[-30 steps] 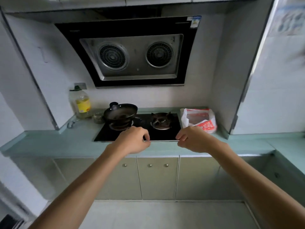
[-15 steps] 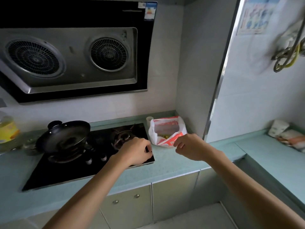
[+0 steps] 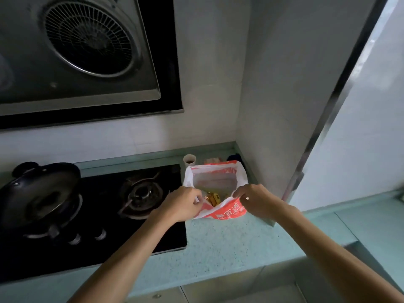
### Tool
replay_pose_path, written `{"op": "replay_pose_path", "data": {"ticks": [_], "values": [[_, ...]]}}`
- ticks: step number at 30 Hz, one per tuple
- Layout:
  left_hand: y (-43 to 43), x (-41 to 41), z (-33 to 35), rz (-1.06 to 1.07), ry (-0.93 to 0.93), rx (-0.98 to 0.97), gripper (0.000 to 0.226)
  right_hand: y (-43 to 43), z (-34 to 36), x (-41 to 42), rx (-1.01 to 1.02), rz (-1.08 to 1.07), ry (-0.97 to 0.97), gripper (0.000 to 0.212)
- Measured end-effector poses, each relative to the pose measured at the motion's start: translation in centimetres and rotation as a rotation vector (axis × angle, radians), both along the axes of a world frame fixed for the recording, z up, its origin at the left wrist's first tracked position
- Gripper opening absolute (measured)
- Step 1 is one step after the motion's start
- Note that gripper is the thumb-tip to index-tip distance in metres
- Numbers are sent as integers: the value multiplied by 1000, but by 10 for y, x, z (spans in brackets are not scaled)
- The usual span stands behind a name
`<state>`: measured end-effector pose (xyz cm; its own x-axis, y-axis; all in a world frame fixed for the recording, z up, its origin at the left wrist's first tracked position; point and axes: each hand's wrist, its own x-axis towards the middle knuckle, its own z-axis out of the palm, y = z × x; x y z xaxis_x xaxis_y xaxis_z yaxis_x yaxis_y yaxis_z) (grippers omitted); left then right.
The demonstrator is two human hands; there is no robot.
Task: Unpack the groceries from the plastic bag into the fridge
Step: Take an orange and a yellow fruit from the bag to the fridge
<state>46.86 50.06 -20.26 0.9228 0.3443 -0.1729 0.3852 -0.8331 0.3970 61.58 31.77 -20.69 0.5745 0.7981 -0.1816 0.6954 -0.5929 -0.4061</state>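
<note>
wok on black hob | cup on teal counter | hood above

A white plastic bag with red-orange print is being stood upright on the green counter, in the corner beside the hob. Its near rim is being pinched apart by the left hand and the right hand, and yellow-orange groceries are being exposed inside.

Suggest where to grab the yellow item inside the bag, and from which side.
Probably its top, from above: the yellow item lies low in the bag, whose mouth faces up, held apart by the left hand and right hand.
</note>
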Motion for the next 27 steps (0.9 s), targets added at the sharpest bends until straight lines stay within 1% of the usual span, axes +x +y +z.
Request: {"op": "replay_pose_path", "data": {"ticks": [4,6,8,10,12,13,14,16,17,19,20,21,22,24,27], "values": [[12,48,-32,32,14,-24,20,28,-23,37,122,61,82,38],[16,68,-51,49,24,-54,23,44,-42,50,131,112,87,35],[18,87,-70,48,34,-77,23,59,-64,62,6,134,108,34],[18,101,-91,29,39,-95,26,66,-91,69,-109,142,170,38],[21,114,-120,-14,64,-137,37,67,-116,76,-162,144,203,36],[24,119,-136,-49,105,-131,39,65,-126,80,-197,134,205,33],[29,123,-150,-81,162,-108,34,62,-132,85,-237,120,201,32],[38,127,-168,-137,287,-68,26,56,-141,98,-309,56,194,35],[43,128,-174,-145,328,-54,24,52,-148,105,-313,10,209,37],[51,131,-187,-120,333,-30,20,49,-158,118,-297,-101,213,34],[54,133,-194,-92,312,-23,19,51,-161,123,-267,-119,207,35],[56,136,-199,-42,283,-22,19,54,-165,126,-218,-143,232,40],[58,139,-204,17,244,-36,22,57,-168,128,-168,-136,246,47],[58,147,-211,98,194,-66,36,69,-171,127,-113,-166,276,54],[59,158,-220,130,189,-97,50,89,-182,123,-86,-285,232,70]]}}
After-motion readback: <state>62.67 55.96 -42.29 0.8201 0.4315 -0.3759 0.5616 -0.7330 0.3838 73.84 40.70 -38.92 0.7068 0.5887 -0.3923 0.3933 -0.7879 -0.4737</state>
